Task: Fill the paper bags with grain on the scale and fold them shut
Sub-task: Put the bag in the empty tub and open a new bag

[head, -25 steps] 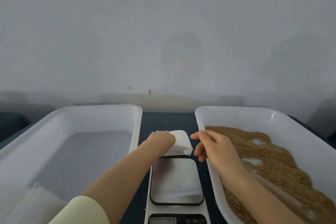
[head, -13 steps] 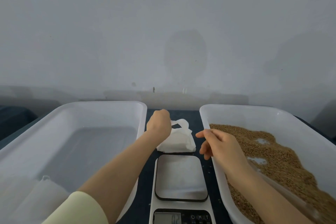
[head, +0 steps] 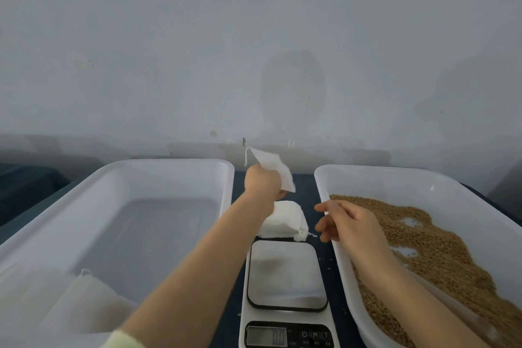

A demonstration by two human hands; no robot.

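One limp bag (head: 272, 168) is pinched in the left hand (head: 264, 183), centre frame; the right hand (head: 348, 224) hovers empty, fingers loose. Unsupported, the bag's mouth could fold and spill grain (head: 429, 246).

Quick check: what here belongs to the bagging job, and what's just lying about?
Job: bag, held by left hand; bag stack; scale; grain in right tray; right hand.
Lying about: left tray, with a white bag in its near corner.

A pale yellow sleeve (head: 124, 339) is worn on the left arm (head: 197, 263), cuff at the bottom edge; the left hand (head: 264, 183) and right hand (head: 347, 223) are left bare.
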